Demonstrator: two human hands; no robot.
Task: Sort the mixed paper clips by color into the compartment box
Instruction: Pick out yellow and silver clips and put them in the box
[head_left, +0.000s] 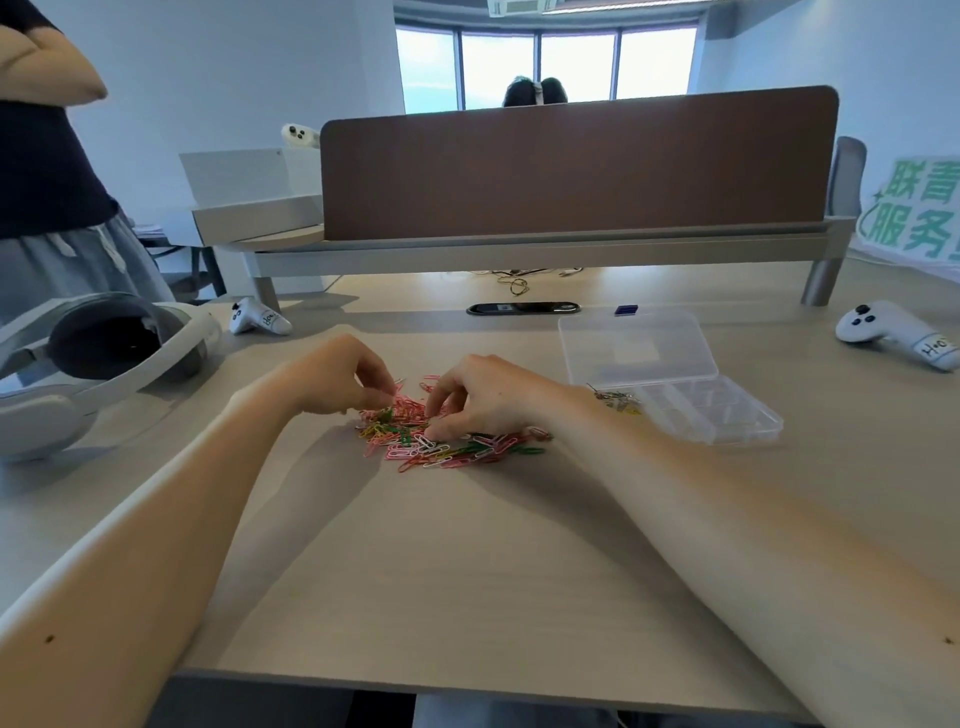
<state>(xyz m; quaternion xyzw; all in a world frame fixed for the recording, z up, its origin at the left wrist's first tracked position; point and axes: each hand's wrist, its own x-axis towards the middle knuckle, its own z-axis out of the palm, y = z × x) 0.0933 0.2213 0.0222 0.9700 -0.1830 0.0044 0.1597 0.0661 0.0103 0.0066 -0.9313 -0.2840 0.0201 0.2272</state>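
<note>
A heap of mixed paper clips (447, 441), pink, red, green, yellow and white, lies on the wooden table in front of me. My left hand (343, 376) hovers over the heap's left side with fingertips pinched down among the clips. My right hand (488, 392) rests on the heap's middle, fingers curled and touching clips. Whether either hand holds a clip I cannot tell. The clear plastic compartment box (711, 410) stands open to the right, its lid (636, 345) tipped back. A few clips (618, 401) lie at its left end.
A VR headset (98, 358) sits at the left with a white controller (257, 318) behind it. Another controller (893, 332) lies at the far right. A brown desk divider (571, 166) spans the back. A person stands at the far left.
</note>
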